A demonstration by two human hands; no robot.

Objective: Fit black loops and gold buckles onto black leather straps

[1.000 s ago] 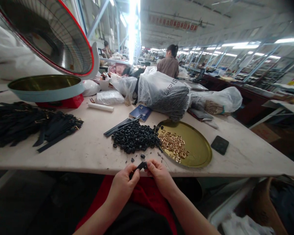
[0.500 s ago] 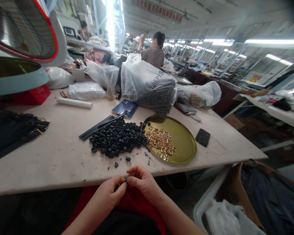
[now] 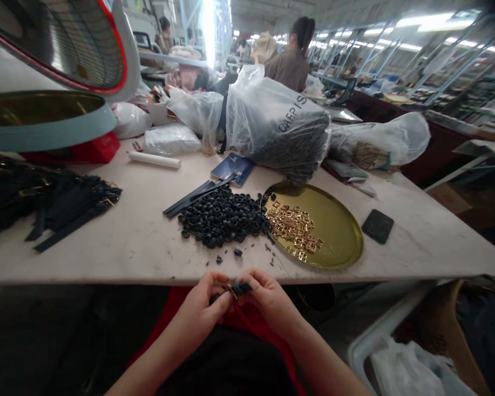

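Note:
Just off the table's front edge, my left hand (image 3: pixel 204 303) and my right hand (image 3: pixel 266 300) work close together on a black strap (image 3: pixel 243 288). A gold-coloured buckle (image 3: pixel 233 292) shows on the strap between my fingers. The left fingers are pinched round one side and the right fingers round the other; my hands hide the rest of it. Beyond them lies a pile of small black loops (image 3: pixel 223 220). On its right, a round gold tray (image 3: pixel 340 236) carries many small gold buckles (image 3: pixel 292 225).
Flat black strips (image 3: pixel 190 199) lie behind the loops, near a blue booklet (image 3: pixel 235 168). Black straps with buckles (image 3: pixel 74 203) are heaped at left, below a fan (image 3: pixel 66 44). A stuffed plastic bag (image 3: pixel 276 121) stands behind. A dark flat object (image 3: pixel 378 225) lies at right.
My view has turned, so the table's things sit further right. The strap and its gold buckle now show between my hands, which have moved slightly apart. A co-worker behind has lowered a raised hand.

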